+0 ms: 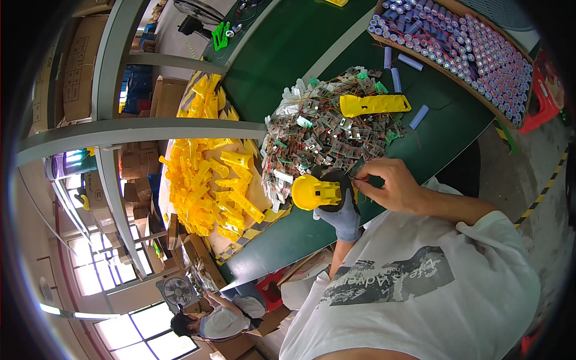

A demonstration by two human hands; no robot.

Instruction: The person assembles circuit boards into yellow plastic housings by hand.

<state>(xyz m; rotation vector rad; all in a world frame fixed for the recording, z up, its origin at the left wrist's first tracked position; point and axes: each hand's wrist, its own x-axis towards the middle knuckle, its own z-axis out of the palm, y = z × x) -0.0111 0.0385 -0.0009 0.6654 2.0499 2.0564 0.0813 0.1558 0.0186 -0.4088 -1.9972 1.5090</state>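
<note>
Head view shows the gloved left hand [340, 211] closed around a light, rigid yellow plastic housing [314, 192] above the green table [288, 54], best held by its body, while the bare right hand [393, 183] pinches its thin, fragile wires [356, 179].

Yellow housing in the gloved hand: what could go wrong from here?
1. The bare right hand pinches thin wires at the yellow housing; a tug might snap or pinch them.
2. The left hand holds the housing over the table edge; a slip could drop it.
3. The parts pile lies close; loose wires there may snag.
</note>
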